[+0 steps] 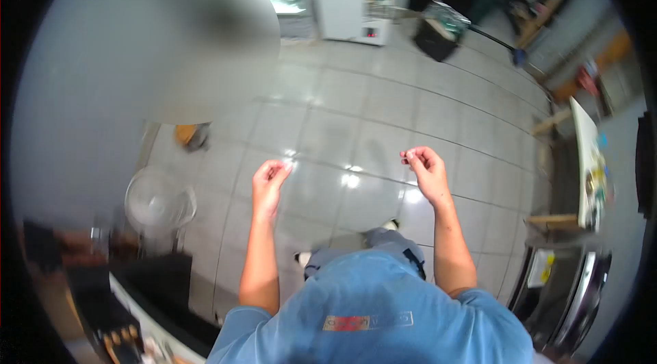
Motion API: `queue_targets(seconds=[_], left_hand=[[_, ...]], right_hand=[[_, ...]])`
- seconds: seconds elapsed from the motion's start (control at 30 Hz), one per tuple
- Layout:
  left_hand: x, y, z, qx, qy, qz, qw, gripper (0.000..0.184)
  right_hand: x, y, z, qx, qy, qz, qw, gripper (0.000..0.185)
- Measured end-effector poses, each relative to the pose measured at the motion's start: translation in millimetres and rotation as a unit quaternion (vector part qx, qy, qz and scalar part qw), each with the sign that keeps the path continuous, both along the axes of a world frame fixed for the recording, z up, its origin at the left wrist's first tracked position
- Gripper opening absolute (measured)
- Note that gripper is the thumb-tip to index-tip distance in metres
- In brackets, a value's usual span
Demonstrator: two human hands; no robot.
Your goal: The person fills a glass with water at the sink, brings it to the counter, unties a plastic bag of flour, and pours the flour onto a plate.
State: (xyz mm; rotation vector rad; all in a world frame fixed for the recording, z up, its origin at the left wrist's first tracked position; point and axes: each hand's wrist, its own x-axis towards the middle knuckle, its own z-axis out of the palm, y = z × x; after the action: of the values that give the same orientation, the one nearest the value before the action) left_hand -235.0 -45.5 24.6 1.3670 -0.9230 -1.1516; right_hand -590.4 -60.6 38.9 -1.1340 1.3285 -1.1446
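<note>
Both of my hands are held out in front of my body above the tiled floor point(328, 124), well apart from each other. My left hand point(267, 184) has its fingers curled, with the thumb close to the fingertips. A pale spot by its fingertips could be floor glare or something thin; I cannot tell which. The fingers of my right hand point(428, 169) are bent inward in a pinch at thumb and forefinger. Whatever may be between them is too small and blurred to make out. Neither hand touches any furniture.
A blurred grey rounded shape point(205, 35) covers the upper left. A clear plastic stool point(154, 199) stands at left. White cabinet point(342, 4) and black bin point(438, 39) are at the back. At right stand a cluttered table point(583, 158) and a dark metallic appliance point(558, 289).
</note>
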Motion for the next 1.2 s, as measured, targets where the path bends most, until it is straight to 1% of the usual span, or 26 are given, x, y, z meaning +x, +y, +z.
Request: queue_targets(seconds=[0.07,0.1,0.13,0.2,0.3,0.33,0.4,0.43,0.53,0.67,0.73,0.8,0.83,0.9,0.97,1.13,1.2], left_hand=[[-97.6,-48.3,-8.0,0.026,0.010,-0.066,0.997,0.010],[-149.7,-70.1,-7.3,0.044,0.012,-0.109,0.993,0.012],[-196.8,-73.5,-8.8,0.058,0.009,-0.153,0.987,0.014],[-288.2,-96.1,-4.8,0.055,0.017,-0.235,0.970,0.015],[-405.6,-118.8,13.1,0.043,0.042,-0.336,0.940,0.015],[-440.1,-124.8,16.6,0.038,0.062,-0.362,0.929,0.014],[-494.0,-140.9,15.2,0.032,0.063,-0.416,0.907,0.013],[-544.9,-153.9,11.6,0.027,0.062,-0.466,0.882,0.012],[-625.7,-183.0,1.5,0.047,0.062,-0.521,0.850,0.011],[-732.2,-226.0,-2.0,0.031,0.073,-0.583,0.809,0.007],[-783.9,-252.8,-1.9,0.038,0.088,-0.621,0.778,0.008],[-832.3,-276.0,5.8,0.043,0.090,-0.640,0.762,0.008],[-855.4,-286.5,10.3,0.042,0.086,-0.649,0.754,0.009],[-902.8,-302.5,18.8,0.041,0.080,-0.670,0.737,0.012],[-947.8,-310.8,18.7,0.039,0.071,-0.687,0.722,0.012],[-1049.5,-303.7,6.8,0.044,0.042,-0.732,0.679,0.018],[-1086.4,-291.6,0.3,0.085,0.027,-0.737,0.670,0.020]], right_hand=[[-101.2,4.4,-1.4,0.007,0.008,-0.089,0.996,0.014],[-153.2,6.0,4.5,-0.021,0.045,-0.139,0.989,0.014],[-198.7,25.2,8.6,-0.052,0.081,-0.189,0.977,0.014],[-277.2,46.7,30.2,-0.047,0.079,-0.276,0.957,0.014],[-358.4,83.2,48.3,-0.060,0.067,-0.401,0.912,0.013],[-378.5,93.3,49.4,-0.060,0.071,-0.427,0.900,0.013],[-401.5,112.5,46.5,-0.046,0.055,-0.486,0.871,0.011],[-424.8,127.8,39.0,-0.042,0.057,-0.527,0.847,0.011],[-455.9,140.0,21.8,-0.047,0.039,-0.585,0.809,0.011],[-505.6,139.6,15.0,-0.028,0.041,-0.671,0.740,0.009],[-535.7,123.9,15.3,-0.026,0.033,-0.706,0.707,0.009],[-562.1,111.3,21.0,-0.026,0.016,-0.743,0.668,0.009],[-573.2,104.2,24.7,-0.025,0.018,-0.752,0.659,0.009],[-594.7,87.1,29.9,-0.038,0.010,-0.751,0.659,0.009],[-616.3,76.0,29.3,-0.034,0.015,-0.762,0.646,0.008],[-675.4,75.9,6.4,-0.050,0.004,-0.793,0.608,0.009],[-703.8,87.5,-9.4,-0.044,-0.035,-0.810,0.583,0.014]])
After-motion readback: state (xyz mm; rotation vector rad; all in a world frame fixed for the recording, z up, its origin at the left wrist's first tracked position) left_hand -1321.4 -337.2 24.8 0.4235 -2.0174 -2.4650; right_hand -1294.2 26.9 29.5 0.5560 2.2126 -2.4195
